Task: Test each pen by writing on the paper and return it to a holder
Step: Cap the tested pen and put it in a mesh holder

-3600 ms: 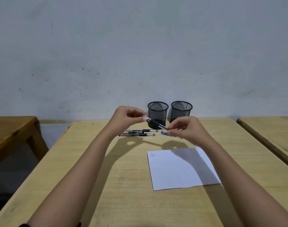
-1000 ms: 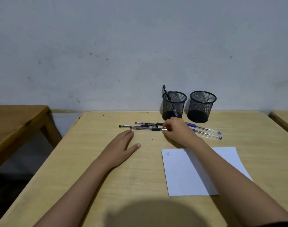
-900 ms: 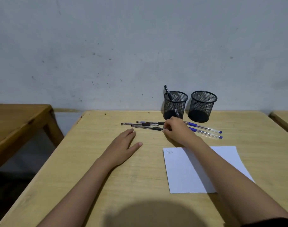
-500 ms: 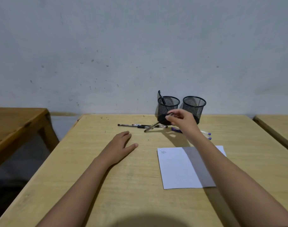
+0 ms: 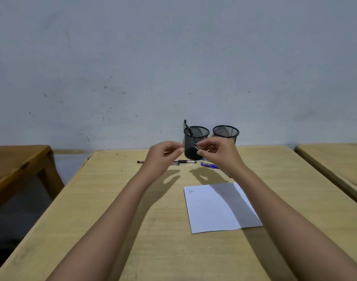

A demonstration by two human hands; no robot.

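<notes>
landmark: left black wire-mesh cylindrical holder (image 5: 196,144), upright at the back of the light wooden table (image 5: 112,209), by the grey wall
in landmark: one black capped pen (image 5: 187,127), leaning left, top sticking out over the rim
second black wire-mesh holder (image 5: 225,134): just right of landmark, apart from it, upright
right hand (image 5: 219,156): raised off the table in front of landmark, fingers curled, pinching a clear-barrelled plastic pen (image 5: 196,147); only the pen's short end shows, poking left past the fingertips and overlapping landmark's wall in view
left hand (image 5: 163,156): raised, front-left of landmark, fingers curled with thumb and forefinger close together; apart from the pen's end; can't tell if it holds anything
loose black pens (image 5: 186,161): flat on the table just in front of landmark, running left behind the left hand
loose blue pens (image 5: 209,165): flat, front-right of landmark, partly hidden by the right hand
white paper sheet (image 5: 220,209): flat, well in front of landmark, nearer the camera; small scribble (image 5: 190,191) in its far-left corner; right forearm's shadow across it
</notes>
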